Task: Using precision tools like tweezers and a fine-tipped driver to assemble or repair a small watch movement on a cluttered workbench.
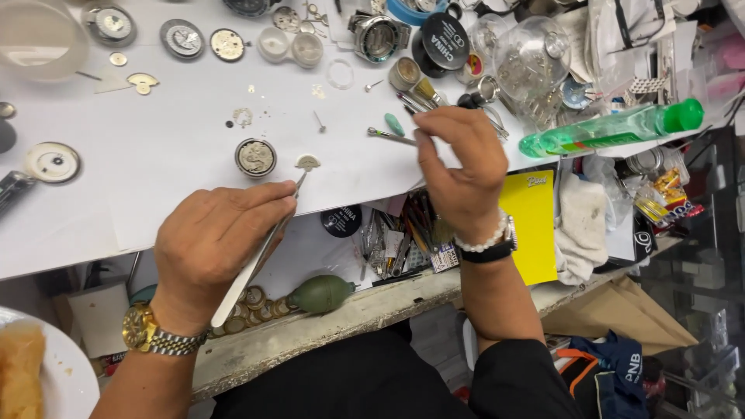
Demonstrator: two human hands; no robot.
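My left hand (209, 244) grips long metal tweezers (256, 252) whose tips pinch a small fan-shaped pale part (307, 161) just right of a round watch movement (255, 157) on the white sheet (155, 155). My right hand (458, 167) hovers over the sheet's right side, fingers closed around a thin screwdriver-like tool (390, 136) that points left, near a small teal piece (394, 124).
Watch movements (183, 38), dials, a watch case (378, 37) and small plastic cups (291, 46) crowd the back. A glass dome (528, 58) and green bottle (613, 128) lie at right. Below the sheet: a green rubber blower (322, 293), hand tools (396, 237), a yellow card (531, 225).
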